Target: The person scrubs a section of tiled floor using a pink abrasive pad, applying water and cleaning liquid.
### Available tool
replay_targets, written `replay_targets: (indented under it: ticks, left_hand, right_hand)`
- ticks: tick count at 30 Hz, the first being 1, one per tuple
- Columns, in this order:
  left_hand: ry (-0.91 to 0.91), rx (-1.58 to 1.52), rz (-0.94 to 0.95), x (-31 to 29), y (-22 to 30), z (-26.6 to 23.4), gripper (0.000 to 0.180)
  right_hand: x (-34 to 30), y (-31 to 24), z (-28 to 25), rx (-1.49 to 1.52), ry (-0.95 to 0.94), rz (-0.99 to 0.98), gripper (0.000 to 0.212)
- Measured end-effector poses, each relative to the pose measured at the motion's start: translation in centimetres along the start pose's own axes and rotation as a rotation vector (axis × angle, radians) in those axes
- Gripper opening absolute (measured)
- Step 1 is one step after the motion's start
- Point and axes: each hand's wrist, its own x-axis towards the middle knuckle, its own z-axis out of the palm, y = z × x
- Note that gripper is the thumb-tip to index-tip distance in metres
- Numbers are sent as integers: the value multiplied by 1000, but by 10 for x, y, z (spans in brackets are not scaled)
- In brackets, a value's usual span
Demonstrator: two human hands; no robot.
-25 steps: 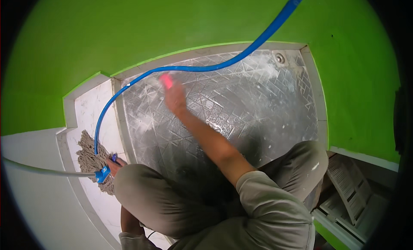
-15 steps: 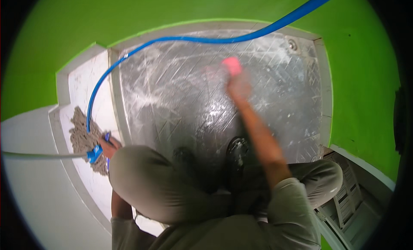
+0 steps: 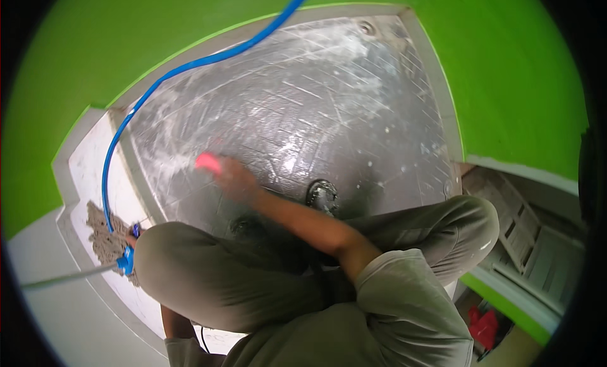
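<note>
My right hand is closed round a pink block that looks like a sponge; motion smears its outline. It is low over the left part of the wet, grey patterned tile floor, which bears whitish streaks. My left hand shows only a sliver beside my left knee, which hides the rest. A small dark blue thing sticks out at its fingers, its kind unclear. Close by lies a grey string mop head with a blue clamp.
A blue hose curves across the far left of the floor down to the mop. Its pale mop handle runs left. A round drain sits in the far corner. Green walls border the floor. Slatted grey panels stand at right.
My right hand has swept the pink block left and nearer to me. The view has turned, shifting the floor and hose; a red thing now shows at lower right. Less of my left hand shows.
</note>
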Motion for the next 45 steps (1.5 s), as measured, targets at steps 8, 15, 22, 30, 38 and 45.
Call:
replay_targets:
  ticks: [8,15,22,30,38,45]
  left_hand:
    - [-95,-136,93,-5,-9,1,43]
    - [-121,-225,242,-5,21,-21,34]
    - [-156,-625,866,-6,223,31,20]
    - [-930,-1029,1259,-43,523,-7,14]
    - [-1005,-765,1942,-141,670,-32,19]
    - [-1049,-798,2012,-222,697,-17,20]
  right_hand:
    - [-47,229,-232,-724,438,598,27]
    - [-115,234,-281,-818,616,1076,45]
    - [-60,193,-433,-426,-179,907,51]
    - [-162,121,-628,-1088,-123,436,33]
    - [-310,118,-564,-401,-124,815,44]
    - [-326,127,-444,-477,-42,1200,48]
